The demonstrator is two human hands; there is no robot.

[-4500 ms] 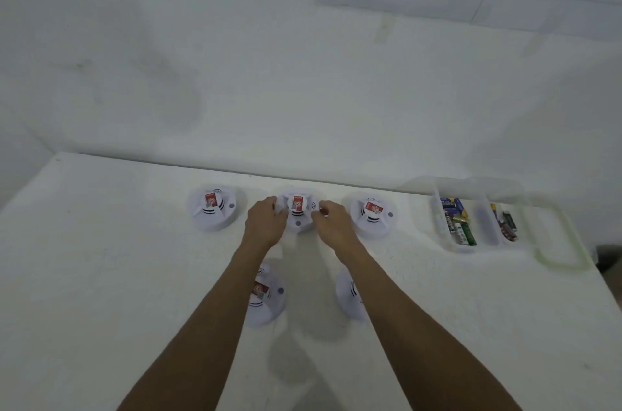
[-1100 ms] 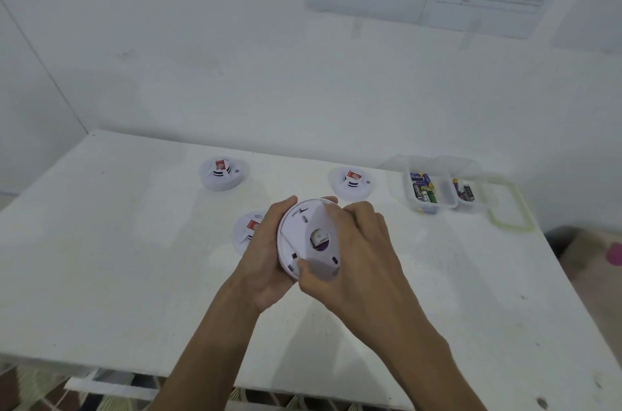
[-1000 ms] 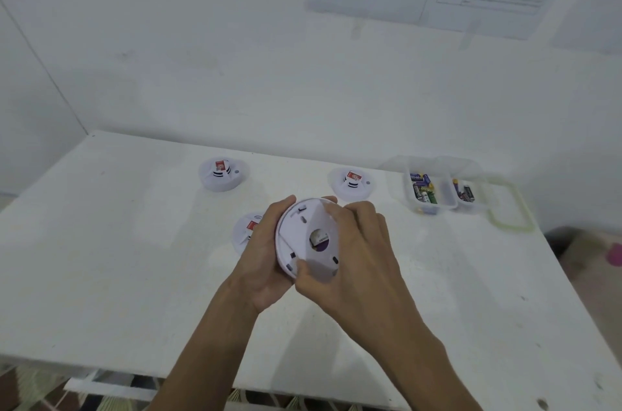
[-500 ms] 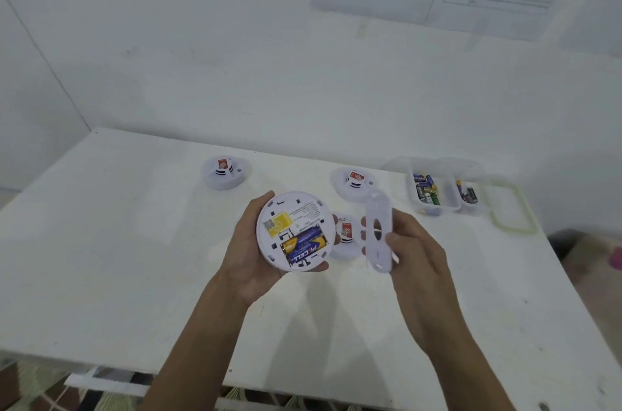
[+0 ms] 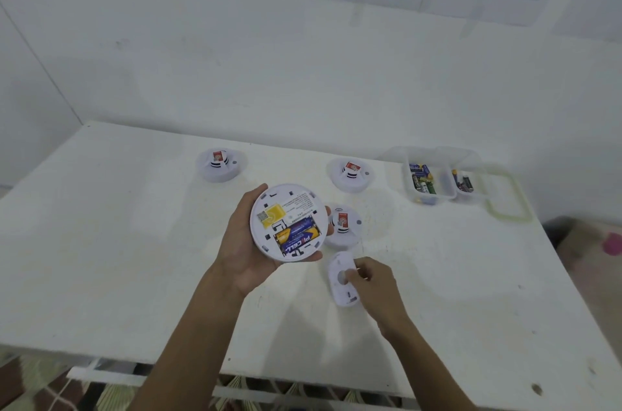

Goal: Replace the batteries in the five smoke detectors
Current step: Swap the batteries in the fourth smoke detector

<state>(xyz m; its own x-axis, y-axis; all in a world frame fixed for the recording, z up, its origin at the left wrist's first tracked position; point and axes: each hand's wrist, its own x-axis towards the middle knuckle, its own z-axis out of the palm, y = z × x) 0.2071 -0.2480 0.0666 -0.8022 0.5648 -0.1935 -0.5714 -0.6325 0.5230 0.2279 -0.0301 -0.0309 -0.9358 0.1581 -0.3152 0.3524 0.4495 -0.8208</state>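
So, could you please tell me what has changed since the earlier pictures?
The middle smoke detector was lifted, flipped and stays in the left-hand grip, batteries exposed. The right-hand grip pulled off its back cover and lowered it to the table. Other detectors and battery box stayed put.

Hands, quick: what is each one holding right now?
Left hand: holds the opened smoke detector, batteries showing.
Right hand: pinches the detached cover down by the table.
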